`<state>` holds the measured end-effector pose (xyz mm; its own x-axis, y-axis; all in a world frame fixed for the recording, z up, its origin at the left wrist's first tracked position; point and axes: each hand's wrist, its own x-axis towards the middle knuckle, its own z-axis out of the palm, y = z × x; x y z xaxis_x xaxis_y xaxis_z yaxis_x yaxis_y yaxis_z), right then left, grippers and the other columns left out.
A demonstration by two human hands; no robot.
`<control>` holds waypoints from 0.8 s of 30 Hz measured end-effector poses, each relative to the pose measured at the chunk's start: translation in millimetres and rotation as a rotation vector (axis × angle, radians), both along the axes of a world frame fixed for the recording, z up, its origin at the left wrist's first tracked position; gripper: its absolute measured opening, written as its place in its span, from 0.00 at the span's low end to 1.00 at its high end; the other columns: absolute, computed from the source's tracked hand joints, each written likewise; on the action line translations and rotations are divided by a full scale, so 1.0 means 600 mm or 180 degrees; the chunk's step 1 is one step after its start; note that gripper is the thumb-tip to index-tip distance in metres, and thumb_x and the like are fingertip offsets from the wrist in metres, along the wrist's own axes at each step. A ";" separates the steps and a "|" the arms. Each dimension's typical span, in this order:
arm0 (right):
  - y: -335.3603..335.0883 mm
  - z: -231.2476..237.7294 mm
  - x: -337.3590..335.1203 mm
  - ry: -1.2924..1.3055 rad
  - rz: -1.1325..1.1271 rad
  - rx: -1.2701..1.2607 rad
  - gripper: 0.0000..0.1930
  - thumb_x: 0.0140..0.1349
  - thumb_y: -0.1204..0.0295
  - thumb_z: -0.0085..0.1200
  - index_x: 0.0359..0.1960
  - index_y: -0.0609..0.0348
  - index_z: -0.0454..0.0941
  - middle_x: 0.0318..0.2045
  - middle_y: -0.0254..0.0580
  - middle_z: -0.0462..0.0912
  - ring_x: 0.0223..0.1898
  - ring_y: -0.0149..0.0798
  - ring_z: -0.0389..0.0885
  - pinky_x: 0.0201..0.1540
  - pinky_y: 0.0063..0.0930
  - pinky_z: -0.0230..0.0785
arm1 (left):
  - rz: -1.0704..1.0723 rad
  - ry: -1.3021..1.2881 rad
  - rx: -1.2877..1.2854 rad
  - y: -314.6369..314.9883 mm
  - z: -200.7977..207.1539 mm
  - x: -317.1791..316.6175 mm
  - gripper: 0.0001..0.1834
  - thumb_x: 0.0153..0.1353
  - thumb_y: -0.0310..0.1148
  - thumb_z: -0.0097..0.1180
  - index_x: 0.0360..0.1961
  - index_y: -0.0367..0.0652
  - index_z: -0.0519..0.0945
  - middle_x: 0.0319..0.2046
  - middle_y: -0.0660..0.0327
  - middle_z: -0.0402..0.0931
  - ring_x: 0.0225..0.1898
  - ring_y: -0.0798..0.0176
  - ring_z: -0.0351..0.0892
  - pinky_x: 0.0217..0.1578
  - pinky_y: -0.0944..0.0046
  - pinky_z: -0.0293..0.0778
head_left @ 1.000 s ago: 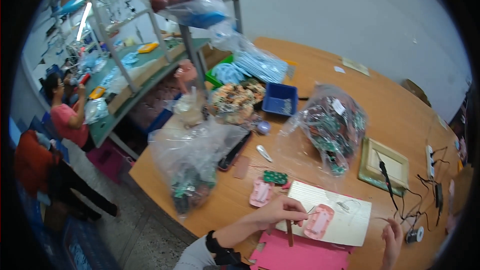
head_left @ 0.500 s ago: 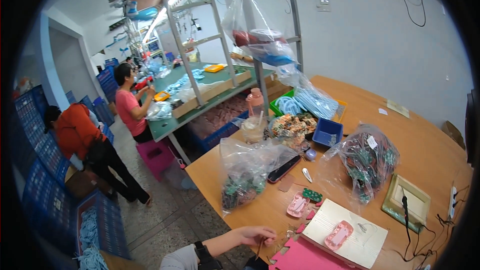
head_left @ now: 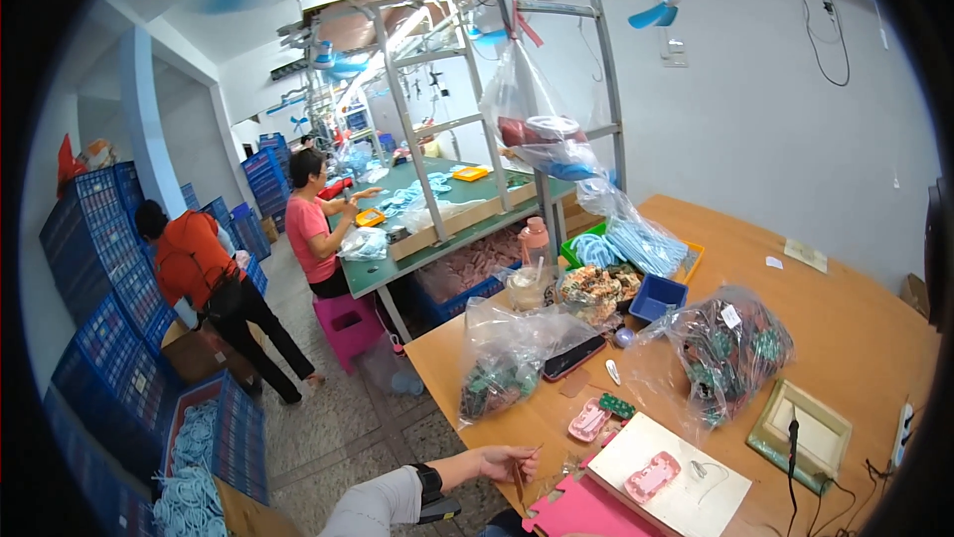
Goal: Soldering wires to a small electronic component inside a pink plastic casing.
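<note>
My left hand (head_left: 505,462) reaches in from the lower edge in a grey sleeve with a black wrist strap. Its fingers are closed around a thin brown tool (head_left: 518,485), which looks like tweezers and points downward. Just right of it lies a pink mat (head_left: 571,509) with notched edges. A pale, thick board (head_left: 686,448) rests partly over the mat and carries a pink plastic shell (head_left: 652,477) and a thin loop of wire (head_left: 708,469). Behind it are a second pink shell (head_left: 588,422) and a small green circuit board (head_left: 617,405). My right hand is out of view.
Clear bags of green parts (head_left: 497,383) (head_left: 735,348) flank a dark phone (head_left: 574,358) and a blue tray (head_left: 657,297). At right sits a green-edged frame (head_left: 795,433) with a black cable. Two people (head_left: 323,229) (head_left: 214,269) work at left, beside blue crates (head_left: 214,443).
The view has tilted upward and leftward, so the surroundings shift in the picture. My left hand keeps its grip on the thin brown tool, which now shows more clearly below the fingers.
</note>
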<state>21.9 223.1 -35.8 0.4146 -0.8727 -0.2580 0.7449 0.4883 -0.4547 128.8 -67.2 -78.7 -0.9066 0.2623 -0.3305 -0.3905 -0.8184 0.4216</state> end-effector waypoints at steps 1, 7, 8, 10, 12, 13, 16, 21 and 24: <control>0.001 -0.005 -0.001 -0.0028 0.0027 0.0014 0.08 0.60 0.71 0.44 0.39 0.57 0.70 0.31 0.34 0.75 0.31 0.27 0.74 0.33 0.16 0.67 | 0.0029 -0.0127 -0.0031 0.002 0.000 0.001 0.08 0.59 0.37 0.45 0.27 0.47 0.64 0.19 0.69 0.57 0.23 0.74 0.57 0.33 0.71 0.58; -0.003 -0.018 0.000 -0.0148 -0.0278 0.0159 0.08 0.60 0.71 0.43 0.39 0.59 0.71 0.30 0.34 0.75 0.30 0.26 0.73 0.31 0.15 0.66 | -0.0142 0.0122 -0.0032 -0.004 -0.008 -0.014 0.08 0.59 0.36 0.46 0.27 0.46 0.64 0.18 0.71 0.56 0.21 0.75 0.56 0.31 0.73 0.57; -0.004 -0.024 -0.003 -0.0313 -0.0233 0.0043 0.09 0.60 0.71 0.43 0.39 0.59 0.71 0.31 0.35 0.76 0.30 0.26 0.73 0.31 0.15 0.66 | -0.0145 0.0189 -0.0056 -0.007 -0.009 -0.011 0.09 0.60 0.36 0.45 0.26 0.47 0.64 0.17 0.71 0.56 0.21 0.74 0.56 0.29 0.72 0.57; -0.008 -0.028 -0.001 -0.0156 -0.0317 0.0159 0.09 0.60 0.71 0.42 0.39 0.59 0.71 0.31 0.34 0.76 0.30 0.27 0.73 0.31 0.16 0.66 | -0.0125 0.0327 0.0002 -0.010 -0.011 -0.002 0.09 0.59 0.36 0.46 0.24 0.47 0.63 0.17 0.71 0.55 0.20 0.76 0.54 0.27 0.74 0.55; -0.011 -0.023 -0.001 -0.0217 -0.0190 -0.0020 0.09 0.61 0.70 0.42 0.40 0.59 0.71 0.31 0.34 0.76 0.30 0.27 0.73 0.31 0.16 0.66 | -0.0087 0.0236 0.0005 -0.012 -0.003 0.003 0.09 0.59 0.35 0.46 0.25 0.46 0.64 0.17 0.71 0.56 0.20 0.76 0.56 0.28 0.74 0.57; -0.010 -0.021 -0.001 -0.0189 -0.0233 0.0021 0.09 0.61 0.70 0.42 0.40 0.59 0.71 0.31 0.34 0.76 0.30 0.27 0.73 0.31 0.16 0.66 | -0.0030 0.0189 -0.0138 -0.009 -0.002 0.000 0.08 0.59 0.36 0.46 0.26 0.46 0.64 0.17 0.71 0.56 0.19 0.76 0.55 0.27 0.74 0.55; -0.007 -0.025 -0.003 0.0051 -0.0250 0.0152 0.09 0.61 0.70 0.42 0.40 0.59 0.71 0.30 0.33 0.76 0.30 0.26 0.73 0.31 0.17 0.66 | 0.0047 0.0149 -0.0294 -0.007 0.001 -0.006 0.08 0.58 0.36 0.47 0.27 0.46 0.65 0.16 0.71 0.56 0.19 0.76 0.54 0.26 0.75 0.53; -0.002 -0.030 0.001 -0.0025 -0.0127 0.0044 0.08 0.61 0.71 0.42 0.38 0.58 0.71 0.30 0.35 0.76 0.29 0.27 0.73 0.30 0.17 0.67 | 0.0111 0.0087 -0.0450 0.000 -0.001 0.001 0.07 0.58 0.35 0.46 0.27 0.46 0.65 0.17 0.71 0.57 0.19 0.75 0.55 0.27 0.74 0.54; 0.002 -0.023 0.008 0.0109 -0.0233 0.0180 0.07 0.61 0.71 0.42 0.37 0.58 0.71 0.30 0.36 0.76 0.29 0.27 0.74 0.30 0.16 0.67 | 0.0054 0.0247 -0.0320 0.003 0.005 0.004 0.05 0.59 0.33 0.46 0.29 0.45 0.67 0.19 0.70 0.59 0.20 0.76 0.58 0.29 0.73 0.59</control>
